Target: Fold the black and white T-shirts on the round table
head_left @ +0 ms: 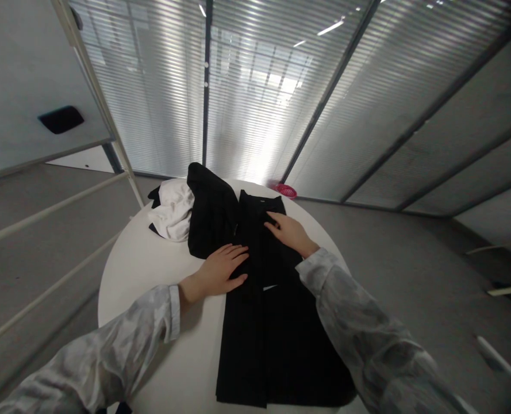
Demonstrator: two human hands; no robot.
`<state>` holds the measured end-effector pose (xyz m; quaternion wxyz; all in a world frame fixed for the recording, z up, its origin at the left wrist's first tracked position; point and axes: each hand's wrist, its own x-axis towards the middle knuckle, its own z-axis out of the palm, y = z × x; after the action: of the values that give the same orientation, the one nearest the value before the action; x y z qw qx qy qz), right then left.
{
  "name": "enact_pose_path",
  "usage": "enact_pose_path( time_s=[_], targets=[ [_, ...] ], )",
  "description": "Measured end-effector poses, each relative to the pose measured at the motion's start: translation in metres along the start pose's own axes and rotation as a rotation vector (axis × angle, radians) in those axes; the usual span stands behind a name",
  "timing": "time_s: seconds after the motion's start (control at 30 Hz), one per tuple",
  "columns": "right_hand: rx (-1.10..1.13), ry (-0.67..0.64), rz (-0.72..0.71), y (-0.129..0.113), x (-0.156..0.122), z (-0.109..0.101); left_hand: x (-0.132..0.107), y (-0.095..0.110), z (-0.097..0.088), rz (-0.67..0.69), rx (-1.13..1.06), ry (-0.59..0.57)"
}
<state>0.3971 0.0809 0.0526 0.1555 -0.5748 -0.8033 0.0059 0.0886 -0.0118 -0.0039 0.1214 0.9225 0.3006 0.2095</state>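
1. Two bare hands lie flat on a black garment [276, 339] spread lengthwise on a round white table [152, 270].
2. The left hand [221, 270] is open, palm down, fingers stretched together and pointing to the right. It rests on the garment's left edge, with its wrist over the bare tabletop.
3. The right hand [289, 233] is also open and palm down. It presses on the cloth farther away, near the garment's far end, with its fingers pointing left. Neither hand grips anything.
4. The garment runs from the near rim of the table to just short of the far rim. Faint stripes show in the fabric, and a small pale tag [270, 287] peeks out between the two forearms.
5. Both arms wear loose pale grey sleeves [367, 328].
6. A second dark piece of clothing [212, 213] lies crumpled at the far left of the table, touching the flat garment's left side. A white garment [173, 213] is bundled against it.
7. On the floor beyond the table sits a pink basket [286, 190], close to a glass wall covered by slatted blinds [255, 86].
8. A white metal frame [57, 207] stands to the left of the table.
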Motion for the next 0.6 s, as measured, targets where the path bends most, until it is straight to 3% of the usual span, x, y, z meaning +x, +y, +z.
enact_pose_path(
  time_s=[0.07, 0.13, 0.27, 0.43, 0.6],
  targets=[
    [0.058, -0.131, -0.15, 0.002, -0.009, 0.002, 0.0, 0.0, 0.001, 0.0, 0.002, 0.005],
    [0.085, -0.155, -0.213, 0.007, -0.018, 0.007, 0.0, 0.0, 0.001, 0.001, 0.002, 0.011],
    [0.134, -0.103, -0.147, 0.023, -0.017, 0.024, 0.0, 0.0, 0.001, -0.004, 0.008, 0.013],
    [0.286, -0.104, -0.074, 0.033, 0.019, 0.051, 0.0, 0.001, 0.0, -0.011, 0.01, -0.001],
    [0.236, 0.034, -0.053, 0.024, 0.06, 0.06, 0.0, 0.0, 0.0, -0.01, 0.019, -0.009]
  ],
)
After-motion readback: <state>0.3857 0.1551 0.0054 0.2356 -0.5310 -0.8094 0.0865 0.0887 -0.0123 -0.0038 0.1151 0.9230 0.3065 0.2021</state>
